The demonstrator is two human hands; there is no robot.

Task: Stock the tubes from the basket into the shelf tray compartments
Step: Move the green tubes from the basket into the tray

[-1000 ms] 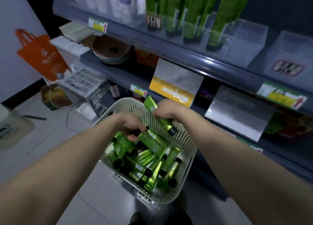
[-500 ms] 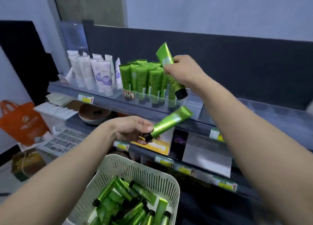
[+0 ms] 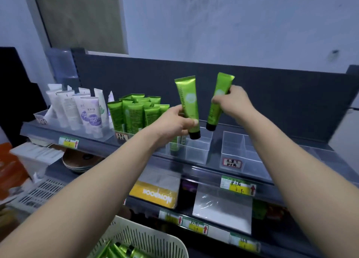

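Both hands have risen from the white slotted plastic basket (image 3: 155, 240) to the grey shelf (image 3: 310, 149). The left hand (image 3: 173, 122) curls its fingers (image 3: 191, 122) round an upright glossy green plastic tube (image 3: 187, 102), cap down above the clear plastic tray compartments (image 3: 197, 148); the right hand (image 3: 234, 102) pinches a second green tube (image 3: 216, 106).

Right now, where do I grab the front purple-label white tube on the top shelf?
Probably pinch the front purple-label white tube high on its flat faces, coming from above and in front: it stands cap-down, crimped end up, with other white tubes crowding behind and left.
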